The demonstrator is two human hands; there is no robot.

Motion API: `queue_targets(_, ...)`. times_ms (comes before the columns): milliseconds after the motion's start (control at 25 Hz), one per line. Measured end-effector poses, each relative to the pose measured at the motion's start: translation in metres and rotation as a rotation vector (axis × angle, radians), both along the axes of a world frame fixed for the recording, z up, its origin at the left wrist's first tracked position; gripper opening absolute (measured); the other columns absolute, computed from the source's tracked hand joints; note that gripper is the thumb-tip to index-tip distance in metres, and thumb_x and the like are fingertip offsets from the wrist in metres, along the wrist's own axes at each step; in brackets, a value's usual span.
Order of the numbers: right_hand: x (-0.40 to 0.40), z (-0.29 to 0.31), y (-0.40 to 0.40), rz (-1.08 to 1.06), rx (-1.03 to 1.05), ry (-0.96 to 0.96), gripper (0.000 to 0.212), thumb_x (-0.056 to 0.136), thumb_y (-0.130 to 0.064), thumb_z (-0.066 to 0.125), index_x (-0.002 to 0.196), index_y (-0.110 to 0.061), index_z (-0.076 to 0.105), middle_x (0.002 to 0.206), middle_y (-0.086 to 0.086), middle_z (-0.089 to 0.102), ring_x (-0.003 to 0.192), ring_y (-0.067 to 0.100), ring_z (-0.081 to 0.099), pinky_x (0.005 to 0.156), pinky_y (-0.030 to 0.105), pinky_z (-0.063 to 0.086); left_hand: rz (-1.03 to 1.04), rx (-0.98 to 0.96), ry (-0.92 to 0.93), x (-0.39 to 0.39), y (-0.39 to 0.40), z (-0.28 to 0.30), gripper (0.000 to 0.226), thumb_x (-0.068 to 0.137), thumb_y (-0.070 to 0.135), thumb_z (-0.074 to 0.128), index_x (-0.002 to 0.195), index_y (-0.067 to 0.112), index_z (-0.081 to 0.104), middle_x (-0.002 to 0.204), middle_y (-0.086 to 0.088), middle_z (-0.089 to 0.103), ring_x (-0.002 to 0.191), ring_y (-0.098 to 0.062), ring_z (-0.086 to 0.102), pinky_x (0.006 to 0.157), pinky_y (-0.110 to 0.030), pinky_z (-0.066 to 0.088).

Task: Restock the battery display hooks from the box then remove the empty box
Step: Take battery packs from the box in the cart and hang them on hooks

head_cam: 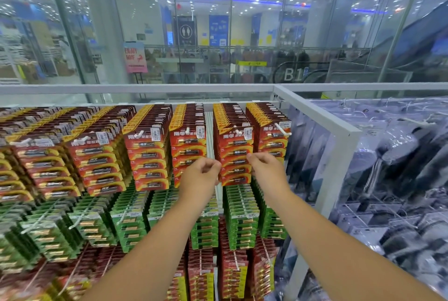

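**Both hands on a red battery card at the top row**

The left hand and right hand reached up to the front red battery card hanging on a white display hook in the top row. Each hand's fingers were curled and pinched one side edge of that card, left hand on its left edge, right hand on its right. The card hung upright at the front of its stack, second column from the white rack frame. More red cards filled the hooks to the left, with green battery cards on the row beneath. The box was out of view.
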State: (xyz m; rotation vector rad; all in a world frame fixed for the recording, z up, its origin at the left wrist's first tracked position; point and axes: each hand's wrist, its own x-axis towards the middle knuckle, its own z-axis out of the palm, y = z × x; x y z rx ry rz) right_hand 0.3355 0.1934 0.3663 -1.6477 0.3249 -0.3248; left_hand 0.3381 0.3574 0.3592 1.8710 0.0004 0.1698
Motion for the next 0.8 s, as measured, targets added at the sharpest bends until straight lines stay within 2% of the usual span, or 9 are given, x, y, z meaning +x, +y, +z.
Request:
queue_targets(80,-0.008,0.001,-0.003,0.008,-0.039,-0.007,0.017,0.102,-0.038,0.064,0.111,-0.024,0.069,0.102,-0.015,0.067,0.091,0.002,0.061,0.070,0.021,0.046,-0.030,0.012,-0.005,-0.008,0.007,-0.001,0.007,0.102,0.036,0.064,0.100,0.033,0.070,0.097,0.008,0.074,0.085,-0.015,0.074,0.086,-0.049,0.062)
queue_targets(200,-0.027,-0.001,-0.006,0.029,-0.062,-0.015,0.020,0.101,-0.039,0.065,0.115,-0.025,0.069,0.112,-0.012,0.067,0.109,0.011,0.064,0.096,0.034,0.053,-0.082,0.053,-0.030,-0.023,0.025,0.002,0.005,0.101,0.043,0.064,0.103,0.040,0.067,0.105,0.011,0.070,0.098,-0.016,0.070,0.092,-0.048,0.060)
queue_targets(280,-0.042,0.000,-0.008,0.046,-0.085,0.004,0.026,0.099,-0.041,0.067,0.120,-0.026,0.066,0.119,-0.010,0.066,0.116,0.015,0.063,0.107,0.042,0.051,-0.102,0.057,-0.036,-0.034,0.037,0.008,0.013,0.100,0.047,0.064,0.110,0.039,0.067,0.108,0.014,0.068,0.103,-0.014,0.067,0.093,-0.044,0.059)
queue_targets(400,-0.068,0.005,-0.006,0.059,-0.151,0.023,0.045,0.098,-0.044,0.068,0.137,-0.025,0.059,0.121,-0.014,0.063,0.118,0.013,0.060,0.109,0.044,0.050,-0.126,0.102,-0.040,-0.052,0.056,0.013,0.032,0.100,0.049,0.062,0.129,0.035,0.063,0.110,0.019,0.062,0.110,-0.012,0.060,0.091,-0.034,0.052)
queue_targets(480,-0.085,0.008,-0.003,0.059,-0.171,0.042,0.049,0.098,-0.046,0.067,0.141,-0.026,0.056,0.124,-0.014,0.061,0.119,0.014,0.059,0.108,0.044,0.050,-0.140,0.105,-0.017,-0.063,0.068,0.016,0.042,0.101,0.052,0.060,0.138,0.033,0.059,0.108,0.022,0.058,0.113,-0.014,0.056,0.096,-0.037,0.050)
queue_targets(560,-0.102,0.007,0.001,0.056,-0.196,0.050,0.051,0.098,-0.048,0.066,0.143,-0.027,0.055,0.127,-0.013,0.060,0.123,0.016,0.059,0.111,0.046,0.049,-0.164,0.121,-0.014,-0.077,0.080,0.016,0.045,0.100,0.053,0.059,0.141,0.033,0.057,0.106,0.025,0.056,0.116,-0.016,0.056,0.100,-0.039,0.049)
queue_targets(680,-0.128,0.003,0.004,0.069,-0.203,0.033,0.052,0.098,-0.049,0.067,0.144,-0.028,0.056,0.131,-0.012,0.058,0.127,0.017,0.058,0.112,0.049,0.048,-0.178,0.145,-0.022,-0.102,0.095,0.016,0.048,0.100,0.055,0.059,0.143,0.033,0.058,0.115,0.017,0.060,0.122,-0.017,0.058,0.102,-0.039,0.049)
queue_targets(800,-0.159,-0.002,0.001,0.114,-0.194,0.051,0.056,0.097,-0.050,0.067,0.146,-0.029,0.053,0.142,-0.007,0.056,0.130,0.020,0.056,0.113,0.050,0.046,-0.152,0.094,0.013,-0.138,0.104,0.016,0.046,0.100,0.055,0.060,0.141,0.034,0.058,0.117,0.014,0.060,0.120,-0.017,0.058,0.102,-0.040,0.050)
